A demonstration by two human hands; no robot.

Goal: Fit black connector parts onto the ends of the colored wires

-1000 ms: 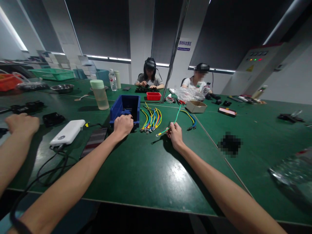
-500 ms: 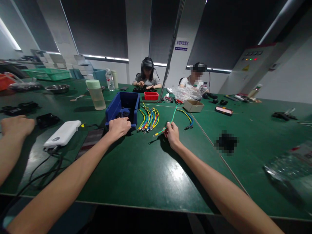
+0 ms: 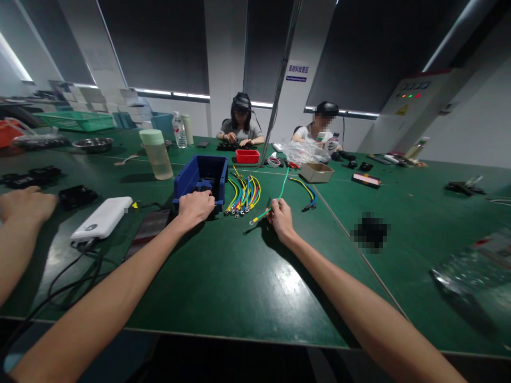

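Wire: green/yellow lead (image 3: pixel 275 201) pinched in my R hand (image 3: pixel 281 219), ring-lug end sticking out to the left, low over the table; rest of it trails away toward the far side. Held near the lug, prob. so the tip stays steady.
R hand: fingers clamped on the wire, thumb side up, wrist just above the mat.
L hand: (image 3: pixel 194 206) curled shut, knuckles up, resting at the near rim of the blue bin (image 3: pixel 202 178). Can't tell if anything's inside the fist. Hands apart, wire bundle between them.
Bundle: finished-looking leads (image 3: pixel 243 194), yellow/green/blue/red, laid side by side just R of the bin, lugs all facing me – easy to grab.
Loose leads: a blue/yellow pair (image 3: pixel 305 192) further R, apart from the bundle.
Table: green mat (image 3: pixel 223 276); white power bank (image 3: pixel 102 218) w/ cable to my left, tumbler (image 3: pixel 156 154) behind it.
Others: another person's hand (image 3: pixel 24 205) at far L; two people seated across, working at own stuff.
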